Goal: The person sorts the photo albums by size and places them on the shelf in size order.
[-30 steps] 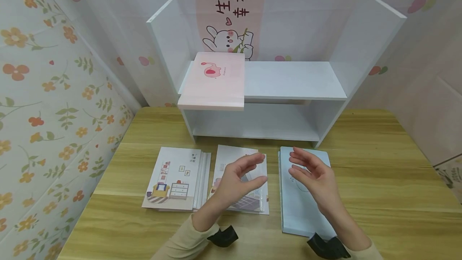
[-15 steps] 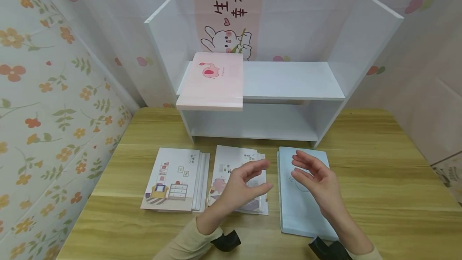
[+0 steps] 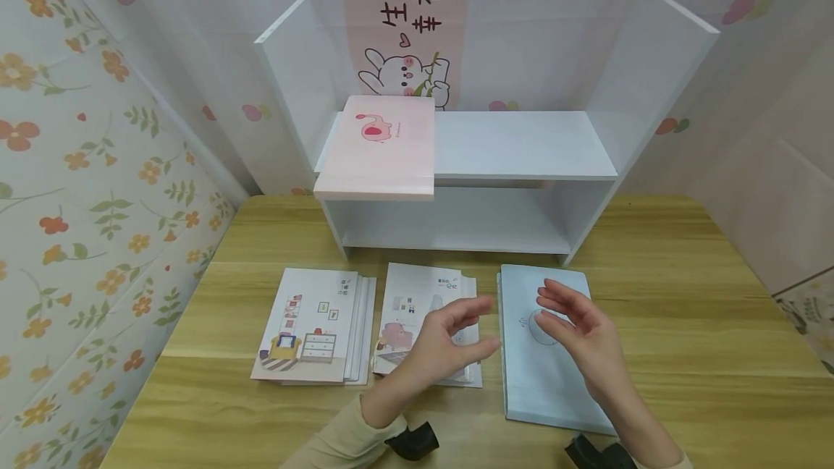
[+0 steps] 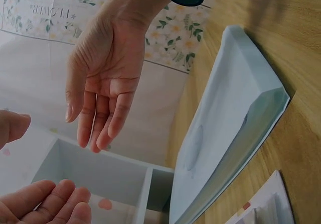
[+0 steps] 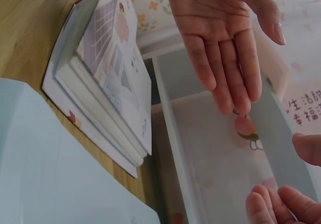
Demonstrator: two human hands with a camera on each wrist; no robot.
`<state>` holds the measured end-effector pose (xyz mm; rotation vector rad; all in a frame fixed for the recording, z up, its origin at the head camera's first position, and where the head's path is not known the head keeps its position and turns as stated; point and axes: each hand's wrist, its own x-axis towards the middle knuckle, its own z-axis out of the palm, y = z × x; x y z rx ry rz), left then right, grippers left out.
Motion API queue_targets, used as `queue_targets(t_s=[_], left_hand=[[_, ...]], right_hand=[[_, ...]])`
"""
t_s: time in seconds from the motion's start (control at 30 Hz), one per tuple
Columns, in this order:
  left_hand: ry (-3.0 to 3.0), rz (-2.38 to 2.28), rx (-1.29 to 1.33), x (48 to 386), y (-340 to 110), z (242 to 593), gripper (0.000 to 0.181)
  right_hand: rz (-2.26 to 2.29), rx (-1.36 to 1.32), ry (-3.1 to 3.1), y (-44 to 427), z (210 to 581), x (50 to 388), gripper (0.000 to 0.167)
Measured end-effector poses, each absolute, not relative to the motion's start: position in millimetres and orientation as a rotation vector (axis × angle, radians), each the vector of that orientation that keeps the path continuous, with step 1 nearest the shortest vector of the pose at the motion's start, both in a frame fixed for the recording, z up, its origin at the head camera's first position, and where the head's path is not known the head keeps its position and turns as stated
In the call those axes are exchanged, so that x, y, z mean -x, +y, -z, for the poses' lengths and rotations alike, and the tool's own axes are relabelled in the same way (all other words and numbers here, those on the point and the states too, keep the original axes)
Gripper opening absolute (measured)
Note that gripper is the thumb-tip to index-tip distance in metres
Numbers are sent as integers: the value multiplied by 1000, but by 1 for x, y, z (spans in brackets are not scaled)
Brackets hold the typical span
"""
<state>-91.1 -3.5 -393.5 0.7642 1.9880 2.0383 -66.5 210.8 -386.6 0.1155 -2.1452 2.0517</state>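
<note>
In the head view the left hand (image 3: 449,342) hovers over the middle stack of books (image 3: 413,310), thumb apart from relaxed fingers, holding nothing. The right hand (image 3: 583,331) hangs above a light blue book (image 3: 534,382), palm turned inward, fingers gently bent and empty. A gap separates the two hands. Another book stack (image 3: 313,331) lies to the left. On the upper board of a white shelf (image 3: 528,143) lies a pink book (image 3: 384,143) with an elephant on it, its near end jutting past the board's front edge. The left wrist view shows the blue book (image 4: 220,113) lying beneath the hands.
The shelf stands at the back of the wooden table (image 3: 691,324), with tall side panels and a lower compartment. Behind it hangs a curtain (image 3: 521,35) with a rabbit print. A floral cloth (image 3: 98,237) covers the left side.
Both hands have drifted slightly to the right, the left one more. More of the middle stack's top cover shows. The head view has shifted a little; the books and shelf keep their places.
</note>
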Motion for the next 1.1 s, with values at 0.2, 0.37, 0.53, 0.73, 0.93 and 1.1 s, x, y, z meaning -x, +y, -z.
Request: queue_targets(t_s=[0.2,0.37,0.53,0.73,0.93,1.1], left_hand=[[1997,-2004,-763,89,0,399,47],[1991,-1980,-744,87,2,403,46],[1977,-1962,-719,85,4,406,46],[1971,-1951,-729,82,8,410,45],[1984,-1927,-698,81,12,415,46],[1993,-1909,-664,79,18,423,45]], right_hand=[[-2044,-93,-2144,215,394,64,41],[-2032,-36,-2171,219,399,61,41],[-2022,-8,-2185,221,402,60,41],[-2029,-18,-2184,221,403,61,41],[-2017,-12,-2194,221,404,62,41],[-1993,25,-2224,222,406,61,41]])
